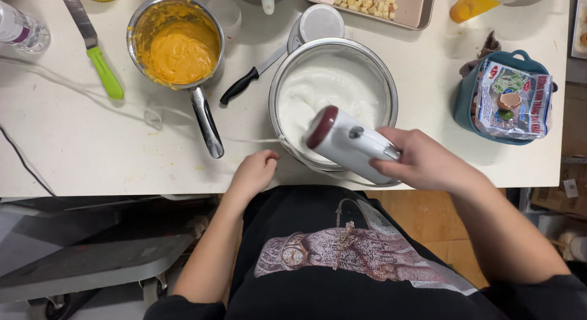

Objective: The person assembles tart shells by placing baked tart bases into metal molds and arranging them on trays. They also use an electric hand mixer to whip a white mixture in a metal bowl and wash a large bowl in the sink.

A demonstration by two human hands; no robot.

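Your right hand (422,161) is wrapped around the handle of the white electric hand mixer (350,143), held over the steel mixing bowl (333,103), while your left hand (255,172) rests loosely curled on the worktop (79,149), just beside the bowl's near rim, grasping nothing. The mixer looks like the heavy, rigid item here, top-heavy at its dark red front end, so the rear handle is the sound place to hold it; its thin cord trails left across the worktop. The white whipped mass inside the bowl looks soft and airy, and the bowl's smooth metal wall is likely slippery, best steadied at the rim. To the right, a teal container (465,100) holds a clear rectangular packet (513,100) with red and green print. At far left lies a clear bottle (21,29) with a purple label.
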